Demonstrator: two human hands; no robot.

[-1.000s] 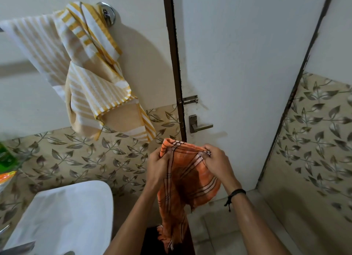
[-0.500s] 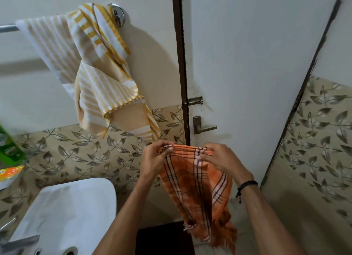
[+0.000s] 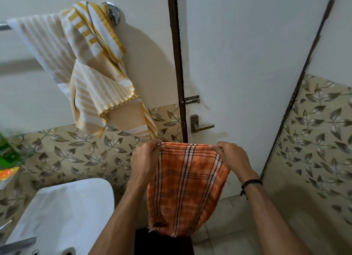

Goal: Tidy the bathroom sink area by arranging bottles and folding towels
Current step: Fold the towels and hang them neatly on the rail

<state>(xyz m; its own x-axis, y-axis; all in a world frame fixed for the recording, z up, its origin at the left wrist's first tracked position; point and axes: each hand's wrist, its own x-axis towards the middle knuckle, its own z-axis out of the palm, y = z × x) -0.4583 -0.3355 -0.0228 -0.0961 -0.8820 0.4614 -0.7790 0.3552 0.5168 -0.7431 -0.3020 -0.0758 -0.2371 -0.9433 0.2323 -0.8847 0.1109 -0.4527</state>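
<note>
Orange checked towel pinched taut between left hand and right hand, fingertips hidden, lower fringe perhaps folded.

Thin woven orange checked cloth; glossy white ceramic sink.
</note>
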